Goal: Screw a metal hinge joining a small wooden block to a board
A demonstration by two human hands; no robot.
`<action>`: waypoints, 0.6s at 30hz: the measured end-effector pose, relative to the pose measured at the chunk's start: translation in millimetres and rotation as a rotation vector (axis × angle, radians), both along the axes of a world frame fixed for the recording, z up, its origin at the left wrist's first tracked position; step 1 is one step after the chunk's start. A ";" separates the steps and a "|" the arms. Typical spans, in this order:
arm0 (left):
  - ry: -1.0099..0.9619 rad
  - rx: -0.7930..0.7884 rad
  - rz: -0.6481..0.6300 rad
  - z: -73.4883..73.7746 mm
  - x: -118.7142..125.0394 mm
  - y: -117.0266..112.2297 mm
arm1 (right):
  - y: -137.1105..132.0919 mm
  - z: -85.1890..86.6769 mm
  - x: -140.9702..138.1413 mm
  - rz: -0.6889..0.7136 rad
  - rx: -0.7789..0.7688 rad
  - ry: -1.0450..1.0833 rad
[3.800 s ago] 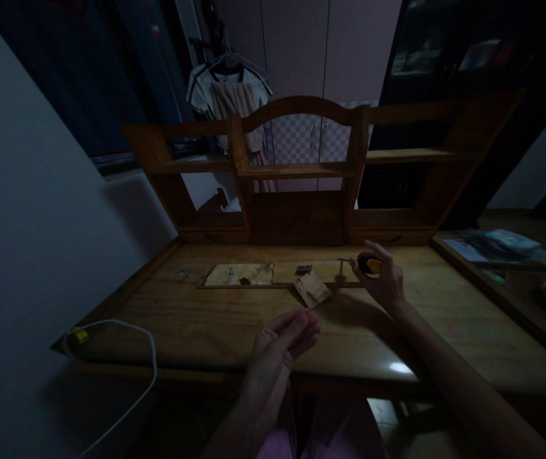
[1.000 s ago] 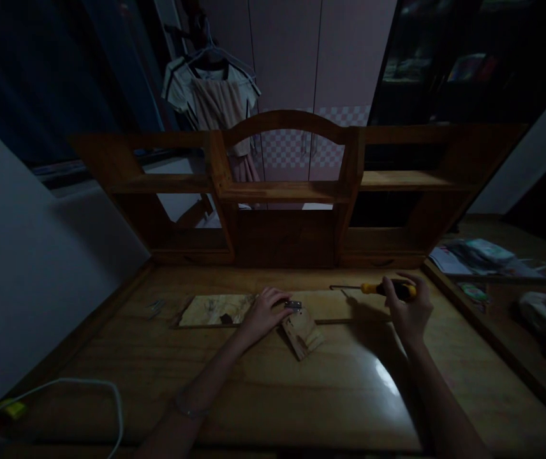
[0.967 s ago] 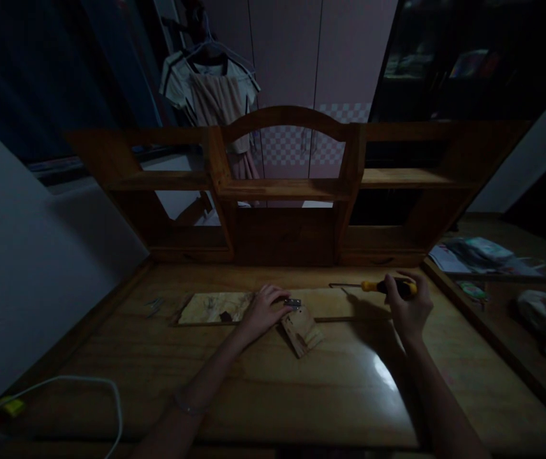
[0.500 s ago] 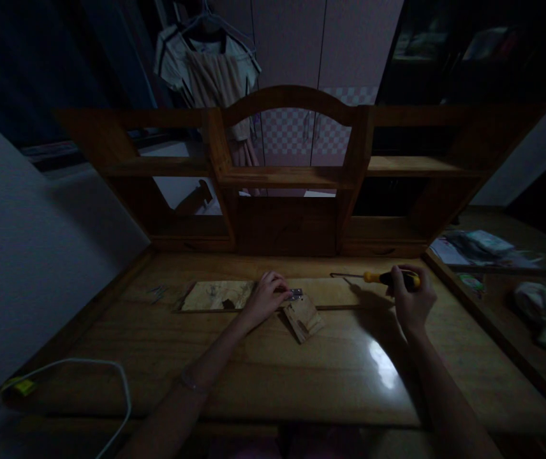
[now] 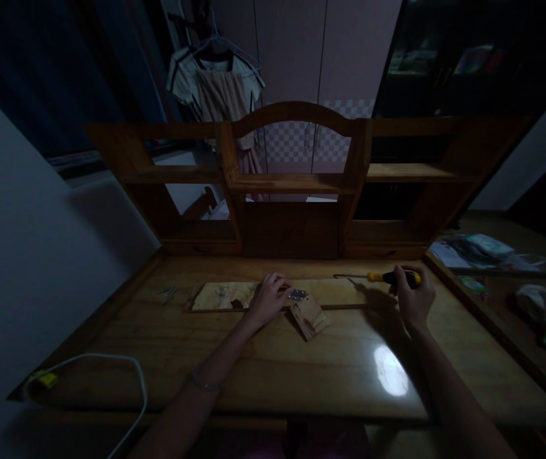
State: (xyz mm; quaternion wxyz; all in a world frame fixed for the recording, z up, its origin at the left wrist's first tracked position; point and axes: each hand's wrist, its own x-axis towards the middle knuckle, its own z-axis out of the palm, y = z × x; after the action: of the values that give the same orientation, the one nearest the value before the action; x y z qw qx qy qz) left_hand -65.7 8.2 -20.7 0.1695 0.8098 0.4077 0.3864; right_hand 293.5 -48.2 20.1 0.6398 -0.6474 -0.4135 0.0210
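Note:
A long flat wooden board (image 5: 225, 296) lies across the back of the wooden desk (image 5: 263, 357). My left hand (image 5: 269, 298) rests on it with fingers curled, its fingertips touching a small metal hinge (image 5: 297, 294). A smaller wood piece (image 5: 310, 316) lies tilted just below the hinge. My right hand (image 5: 414, 296) is closed round the yellow-and-black handle of a screwdriver (image 5: 382, 277), whose thin shaft points left, level above the board.
A few small metal screws (image 5: 168, 292) lie left of the board. A white cable (image 5: 110, 382) with a yellow tag loops at the desk's front left corner. A wooden hutch (image 5: 296, 185) with shelves rises behind. Papers and cloth (image 5: 493, 245) lie on the right.
My left hand has come from the front edge to the board and hinge. The screwdriver hand has stayed nearly still; the view has shifted slightly.

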 end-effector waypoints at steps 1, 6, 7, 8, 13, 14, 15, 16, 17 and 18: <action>0.011 0.000 0.001 -0.4 -0.4 0.0 | -0.1 0.2 -0.3 -0.003 0.000 0.003; 0.067 0.007 -0.006 1.9 -1.2 -2.2 | -0.5 -0.2 0.0 -0.015 -0.003 0.017; 0.076 0.009 -0.012 3.4 -1.4 -3.1 | -0.5 -0.4 0.2 -0.018 -0.003 0.019; 0.087 0.010 -0.020 5.0 -1.7 -4.0 | -0.4 -0.7 0.3 -0.019 -0.004 0.019; 0.140 0.031 -0.057 12.1 -3.0 -8.0 | 0.4 -1.9 1.3 -0.023 -0.006 0.010; 0.145 0.034 -0.063 12.8 -3.1 -8.3 | 0.6 -2.1 1.7 -0.026 -0.006 0.008; 0.147 0.037 -0.068 13.1 -3.1 -8.4 | 0.7 -2.2 2.1 -0.027 -0.005 0.008; 0.149 0.038 -0.074 13.1 -3.0 -8.3 | 0.7 -2.3 2.3 -0.028 -0.005 0.008; 0.150 0.039 -0.078 12.8 -3.0 -8.1 | 0.7 -2.3 2.5 -0.027 -0.005 0.009; 0.151 0.040 -0.080 12.2 -3.0 -7.7 | 0.6 -2.3 2.6 -0.025 -0.007 0.009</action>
State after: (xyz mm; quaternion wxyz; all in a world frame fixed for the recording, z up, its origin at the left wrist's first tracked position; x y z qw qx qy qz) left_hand -68.7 0.5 -8.4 0.1375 0.8555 0.3788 0.3251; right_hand 296.1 -47.7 17.8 0.6397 -0.6545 -0.4026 0.0173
